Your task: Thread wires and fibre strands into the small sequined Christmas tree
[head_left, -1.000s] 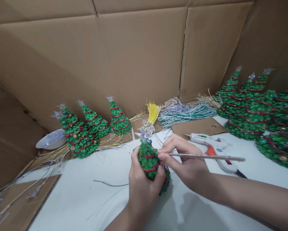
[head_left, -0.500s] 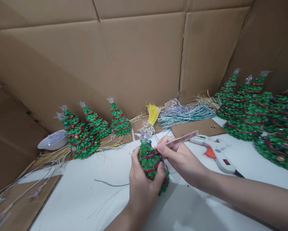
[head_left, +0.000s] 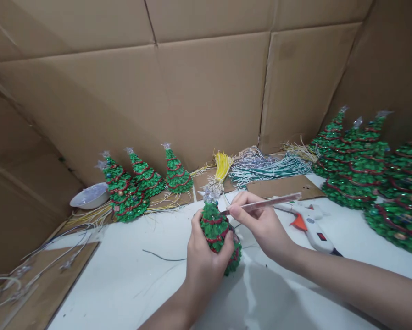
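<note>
Wrapped around a small green Christmas tree figurine (head_left: 213,223) is my left hand (head_left: 206,256). The tree has red garlands and a clear star (head_left: 210,195) on top, and its base is near the white table. My right hand (head_left: 257,220) pinches a thin, flat strip-like tool (head_left: 271,202), its tip at the upper right side of the tree. Whether the tip touches the tree I cannot tell. Beyond my right hand lies a white glue gun (head_left: 314,227) with an orange trigger.
Other tree figurines stand at left (head_left: 125,197) and right (head_left: 353,169). Yellow wires (head_left: 222,166) and green wires (head_left: 271,167) lie behind my hands. A white bowl (head_left: 89,197) sits at left; a cardboard wall (head_left: 209,91) closes the back.
The view has shifted slightly, so the background sits a little lower. The strip-like tool is now nearer level, with its tip still by the tree's upper part. Both hands keep their holds.
</note>
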Motion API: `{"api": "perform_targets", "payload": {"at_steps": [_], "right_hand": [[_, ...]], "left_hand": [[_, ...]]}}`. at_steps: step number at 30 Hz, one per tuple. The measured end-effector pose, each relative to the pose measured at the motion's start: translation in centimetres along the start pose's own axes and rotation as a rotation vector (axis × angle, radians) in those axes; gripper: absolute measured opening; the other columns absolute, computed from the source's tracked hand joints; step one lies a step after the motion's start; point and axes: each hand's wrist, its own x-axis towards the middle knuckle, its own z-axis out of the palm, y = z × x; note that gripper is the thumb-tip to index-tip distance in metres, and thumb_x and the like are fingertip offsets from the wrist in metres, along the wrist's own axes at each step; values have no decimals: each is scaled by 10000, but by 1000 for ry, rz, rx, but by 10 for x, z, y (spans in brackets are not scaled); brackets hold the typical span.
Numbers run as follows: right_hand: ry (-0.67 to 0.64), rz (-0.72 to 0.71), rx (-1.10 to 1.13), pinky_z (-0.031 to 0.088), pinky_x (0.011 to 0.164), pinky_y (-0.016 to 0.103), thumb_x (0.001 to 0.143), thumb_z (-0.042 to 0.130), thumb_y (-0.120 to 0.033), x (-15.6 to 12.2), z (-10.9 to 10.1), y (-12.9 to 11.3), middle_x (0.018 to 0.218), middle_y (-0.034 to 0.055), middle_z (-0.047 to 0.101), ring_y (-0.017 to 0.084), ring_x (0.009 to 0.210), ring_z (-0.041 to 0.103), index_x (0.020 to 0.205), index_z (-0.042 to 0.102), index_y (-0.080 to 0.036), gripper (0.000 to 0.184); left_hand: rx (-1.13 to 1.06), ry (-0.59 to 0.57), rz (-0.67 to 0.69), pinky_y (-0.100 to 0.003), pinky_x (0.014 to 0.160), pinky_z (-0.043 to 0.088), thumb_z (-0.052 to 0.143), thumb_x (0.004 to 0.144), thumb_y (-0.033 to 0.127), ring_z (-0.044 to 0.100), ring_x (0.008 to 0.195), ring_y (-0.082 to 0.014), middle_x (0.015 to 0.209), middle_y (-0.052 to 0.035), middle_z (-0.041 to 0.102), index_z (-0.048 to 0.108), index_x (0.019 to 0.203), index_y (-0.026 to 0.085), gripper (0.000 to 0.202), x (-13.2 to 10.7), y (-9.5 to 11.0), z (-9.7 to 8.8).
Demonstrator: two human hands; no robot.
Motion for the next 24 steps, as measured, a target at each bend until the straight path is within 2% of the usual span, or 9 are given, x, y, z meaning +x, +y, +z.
{"api": "perform_targets", "payload": {"at_steps": [3, 7, 9, 24], "right_hand": [[33, -116, -84, 391, 592, 234, 795, 580, -296, -1, -2, -1, 638, -27, 521, 104, 624, 482, 660, 534, -199, 173], [3, -286, -186, 405, 609, 256, 792, 583, -253, -2, -5, 4, 664, -16, 552, 119, 645, 506, 691, 550, -209, 115], [-14, -326, -212, 415, 622, 270, 787, 588, -248, -2, -7, 8, 669, -9, 569, 129, 658, 520, 696, 557, -211, 103], [-74, -323, -191, 436, 641, 299, 762, 616, -273, 3, -8, 12, 672, 5, 610, 147, 670, 547, 698, 598, -213, 89]], "left_hand": [[-13, -22, 5, -316, 684, 485, 550, 756, 345, 608, 804, -197, 902, -67, 605, 337, 1179, 173, 504, 0, 0, -1], [-28, -40, 21, -337, 719, 482, 545, 756, 342, 606, 849, -210, 942, -78, 602, 334, 1177, 172, 501, 0, 1, -4], [-35, -51, 26, -338, 723, 481, 542, 755, 340, 610, 845, -210, 940, -71, 608, 338, 1175, 181, 494, 0, 1, -5], [-22, -56, 23, -319, 696, 478, 533, 762, 336, 612, 810, -198, 914, -55, 608, 344, 1173, 186, 477, 0, 2, -5]]}}
